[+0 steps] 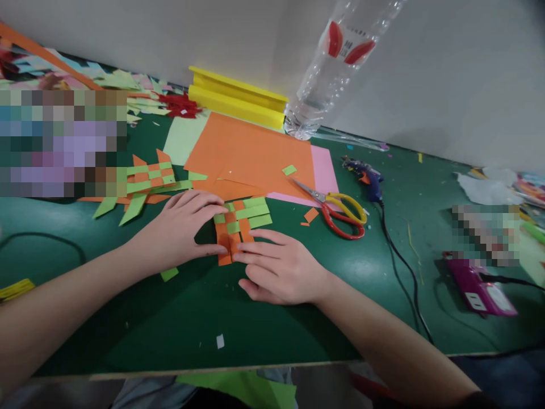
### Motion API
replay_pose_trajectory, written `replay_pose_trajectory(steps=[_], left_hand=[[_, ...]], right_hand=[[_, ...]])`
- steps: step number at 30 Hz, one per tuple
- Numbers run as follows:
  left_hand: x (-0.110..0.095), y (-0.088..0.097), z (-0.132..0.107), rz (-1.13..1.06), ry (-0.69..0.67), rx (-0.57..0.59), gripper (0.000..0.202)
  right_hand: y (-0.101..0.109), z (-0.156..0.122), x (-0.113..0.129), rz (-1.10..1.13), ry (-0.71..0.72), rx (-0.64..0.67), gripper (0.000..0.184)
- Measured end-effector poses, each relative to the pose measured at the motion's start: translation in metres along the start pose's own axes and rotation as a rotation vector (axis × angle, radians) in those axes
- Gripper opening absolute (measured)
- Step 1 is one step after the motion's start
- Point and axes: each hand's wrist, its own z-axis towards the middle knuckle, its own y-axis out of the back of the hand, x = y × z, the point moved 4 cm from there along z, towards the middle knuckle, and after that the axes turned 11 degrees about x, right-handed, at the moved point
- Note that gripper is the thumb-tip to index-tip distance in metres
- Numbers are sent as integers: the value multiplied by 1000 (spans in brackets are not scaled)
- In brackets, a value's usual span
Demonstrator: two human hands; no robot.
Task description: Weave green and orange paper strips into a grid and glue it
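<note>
A small woven piece of orange and light green paper strips [238, 218] lies flat on the table in front of me. My left hand [183, 224] is at its left side, index finger on the upper left corner, thumb on the lower orange strips, with a wide gap between them. From the right, my right hand [281, 270] rests its outstretched fingertips on the lower orange strips. Green strip ends stick out at the upper right of the weave. To the left lies a second woven paper piece [149, 177] with long pointed green and orange ends.
Orange sheets [251, 150], scissors [344, 213], a glue gun [368, 179] with a cord, and a pink sheet [326, 167] lie beyond my hands. A plastic bottle [323, 74] and a yellow channel-shaped piece [238, 99] stand by the wall. A purple device [481, 287] is at right.
</note>
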Motion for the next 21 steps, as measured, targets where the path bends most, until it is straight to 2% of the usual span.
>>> replay_pose_trajectory(steps=[21], left_hand=[[1,-2,1,1,6,9,66]], right_hand=[[0,-3,-5,57,-13,-26,24]])
